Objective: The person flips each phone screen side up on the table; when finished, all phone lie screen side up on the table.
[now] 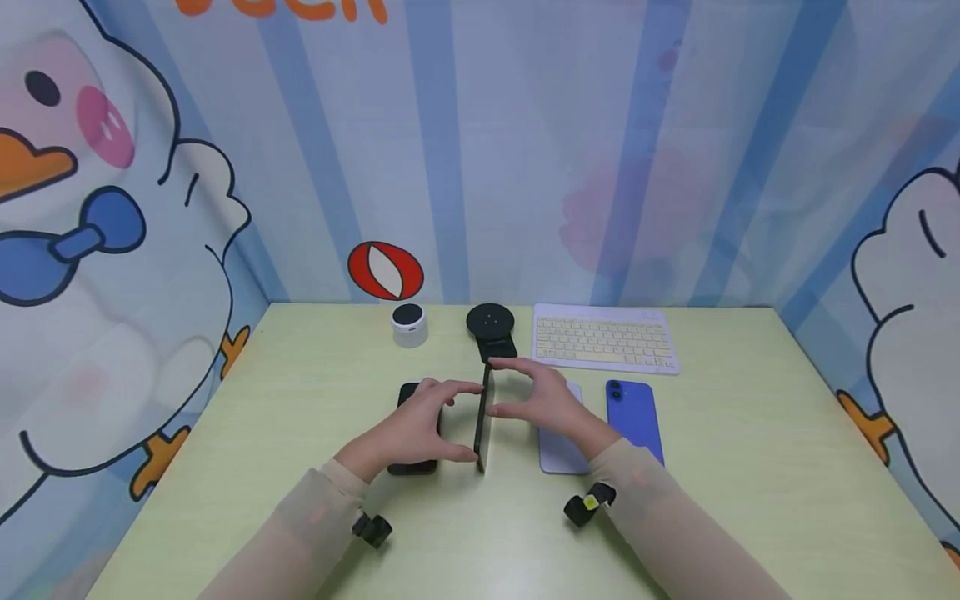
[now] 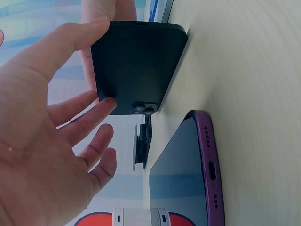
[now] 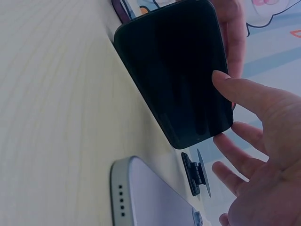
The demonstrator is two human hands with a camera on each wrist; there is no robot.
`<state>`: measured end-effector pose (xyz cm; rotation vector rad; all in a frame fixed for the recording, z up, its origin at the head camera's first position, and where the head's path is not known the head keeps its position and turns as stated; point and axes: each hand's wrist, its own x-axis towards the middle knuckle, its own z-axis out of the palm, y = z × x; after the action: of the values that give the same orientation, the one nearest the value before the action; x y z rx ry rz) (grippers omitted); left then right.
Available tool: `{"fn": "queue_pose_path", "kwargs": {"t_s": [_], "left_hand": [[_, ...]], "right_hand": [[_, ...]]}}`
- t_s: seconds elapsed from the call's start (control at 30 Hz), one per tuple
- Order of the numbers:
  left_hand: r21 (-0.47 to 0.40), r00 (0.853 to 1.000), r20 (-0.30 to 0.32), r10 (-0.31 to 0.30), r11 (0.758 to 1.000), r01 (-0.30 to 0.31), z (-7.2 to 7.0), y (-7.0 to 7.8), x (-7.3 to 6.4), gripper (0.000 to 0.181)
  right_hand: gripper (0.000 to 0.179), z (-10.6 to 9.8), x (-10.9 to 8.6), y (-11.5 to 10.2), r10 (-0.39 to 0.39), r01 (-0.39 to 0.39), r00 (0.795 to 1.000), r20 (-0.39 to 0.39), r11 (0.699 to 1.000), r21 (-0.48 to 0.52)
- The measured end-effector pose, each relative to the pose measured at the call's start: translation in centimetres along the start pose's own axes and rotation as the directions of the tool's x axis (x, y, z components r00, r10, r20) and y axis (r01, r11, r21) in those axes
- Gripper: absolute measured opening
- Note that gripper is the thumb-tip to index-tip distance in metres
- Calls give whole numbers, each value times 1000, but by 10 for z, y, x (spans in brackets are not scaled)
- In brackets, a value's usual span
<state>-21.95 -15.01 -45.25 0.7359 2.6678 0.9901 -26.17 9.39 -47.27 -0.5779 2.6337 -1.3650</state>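
Note:
A black smartphone stands on its long edge between the two hands, its long side running away from me. My left hand holds it from the camera side, thumb at the near upper corner and fingertips toward the far end near the camera bump, as the left wrist view shows. With the thumb on the dark screen and the fingers at the far end, my right hand holds the opposite side. The lower long edge is at the table. Just left lies a purple-framed smartphone, screen up, partly behind my left hand.
Right of the hands are a pale lavender phone and a blue phone. Behind stand a black round-topped stand, a small white cylinder with a dark top and a white keyboard. A printed curtain closes the back.

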Motion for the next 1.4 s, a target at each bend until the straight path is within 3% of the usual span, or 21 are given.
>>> {"fn": "queue_pose_path", "kwargs": {"t_s": [0.27, 0.43, 0.7, 0.93, 1.4], "left_hand": [[0, 1000, 3, -3, 1000, 3, -5, -5, -5, 87], [3, 1000, -12, -8, 1000, 8, -6, -7, -8, 87], [34, 998, -47, -39, 999, 41, -4, -13, -10, 85], [96, 998, -59, -33, 995, 39, 4, -16, -7, 86], [273, 999, -38, -39, 961, 47, 18, -15, 2, 92]], "right_hand": [[75, 5, 6, 5, -3, 5, 1000, 28, 995, -96], [84, 8, 9, 11, -19, 34, 997, 78, 979, -200], [84, 8, 11, 15, -30, 54, 995, 91, 962, -268], [84, -1, 9, 15, -30, 64, 993, 113, 949, -309], [79, -8, 8, 16, 13, 38, 989, 148, 941, -338]]}}
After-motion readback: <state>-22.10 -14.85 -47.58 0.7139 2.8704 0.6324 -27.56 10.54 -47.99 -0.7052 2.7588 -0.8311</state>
